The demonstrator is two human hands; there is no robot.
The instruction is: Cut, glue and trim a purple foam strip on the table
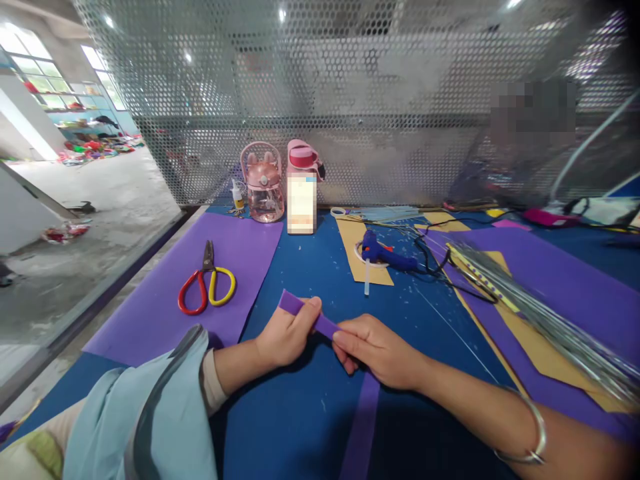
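Note:
My left hand (287, 333) and my right hand (377, 350) both pinch a narrow purple foam strip (300, 308) just above the blue table (310, 407). The left thumb presses on the strip's upper part, whose free end sticks out to the upper left. The right fingers grip its lower end. Another purple strip (363, 427) lies flat on the table under my right hand. Scissors (206, 287) with red and yellow handles rest on a large purple sheet (165, 313) to the left. A blue glue gun (387, 255) lies on tan paper (363, 270) beyond my hands.
Two pink water bottles (263, 183) (303, 187) and a small glue bottle (238, 195) stand by the perforated metal screen (350, 100). A bundle of thin wires (545, 320) lies on purple and tan sheets at right. A person sits behind the screen, far right.

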